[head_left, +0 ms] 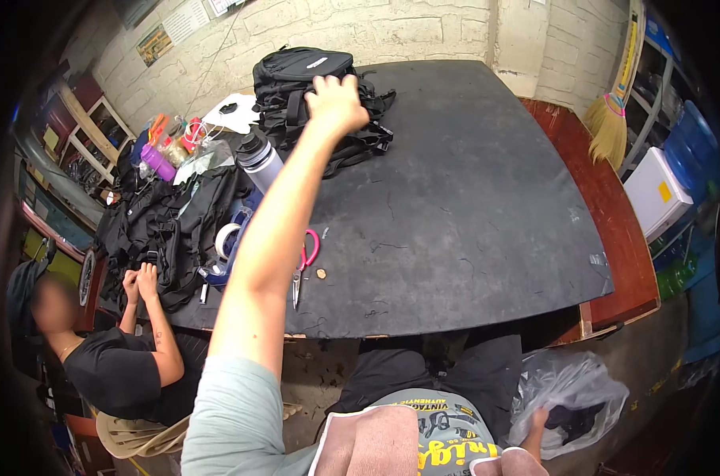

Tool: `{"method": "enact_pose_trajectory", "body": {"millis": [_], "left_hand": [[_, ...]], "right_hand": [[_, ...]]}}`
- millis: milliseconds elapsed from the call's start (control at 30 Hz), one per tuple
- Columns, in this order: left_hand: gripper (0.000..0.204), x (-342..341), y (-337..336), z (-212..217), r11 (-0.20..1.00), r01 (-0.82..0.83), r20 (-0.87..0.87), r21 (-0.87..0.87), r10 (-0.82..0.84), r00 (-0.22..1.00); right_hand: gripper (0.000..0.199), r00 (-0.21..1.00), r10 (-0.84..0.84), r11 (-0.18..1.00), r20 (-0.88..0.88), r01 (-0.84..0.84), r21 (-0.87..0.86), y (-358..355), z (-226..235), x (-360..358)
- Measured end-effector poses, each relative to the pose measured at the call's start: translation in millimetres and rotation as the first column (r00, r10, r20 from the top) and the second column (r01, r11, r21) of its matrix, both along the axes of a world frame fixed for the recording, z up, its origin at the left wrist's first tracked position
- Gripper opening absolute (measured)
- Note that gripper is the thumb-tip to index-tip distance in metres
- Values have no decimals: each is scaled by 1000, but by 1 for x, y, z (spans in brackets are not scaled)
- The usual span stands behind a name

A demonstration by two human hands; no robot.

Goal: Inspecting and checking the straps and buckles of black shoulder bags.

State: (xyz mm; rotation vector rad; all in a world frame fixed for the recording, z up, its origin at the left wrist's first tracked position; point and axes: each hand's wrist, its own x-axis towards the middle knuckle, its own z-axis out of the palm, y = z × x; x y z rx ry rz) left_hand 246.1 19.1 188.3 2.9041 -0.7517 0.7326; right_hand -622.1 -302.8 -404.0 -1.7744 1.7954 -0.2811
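Observation:
My left arm stretches far across the table, and my left hand (336, 105) is at the front of a black backpack (303, 67). Its fingers are spread and bent over the fabric; whether they press on it is unclear. The backpack lies near the wall, with straps and buckles hanging onto the tabletop. Low on my right side, my right hand (537, 420) is at the opening of a clear plastic bag (602, 389) with dark fabric inside. The fingers of that hand are hidden.
Pink-handled scissors (309, 247), a tape roll (226, 240) and a bottle (258, 159) lie or stand left on the dark table (455, 190). A seated co-worker (114, 369) handles black bags (157, 230). A broom (608, 131) leans right.

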Motion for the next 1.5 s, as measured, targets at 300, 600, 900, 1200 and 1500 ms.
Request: {"method": "enact_pose_trajectory", "body": {"millis": [300,600,900,1200,1500], "left_hand": [[71,-275,-18,-163,519,711,-117,-475,-838,534],[78,-377,-21,-221,596,760,-298,-262,-798,523],[75,-380,-27,-233,654,723,-315,-221,-750,582],[74,-378,-26,-234,650,726,-321,-226,-753,574],[77,-375,-20,-236,612,737,-345,-288,-784,516]], "right_hand": [[41,729,-613,769,305,638,22,-8,3,-38],[51,941,336,891,36,-305,-336,-48,-32,94],[43,908,-378,922,-178,387,17,16,0,82],[80,613,-787,612,-63,790,36,10,-19,46],[50,898,-437,880,52,439,-179,-15,37,-30]]}}
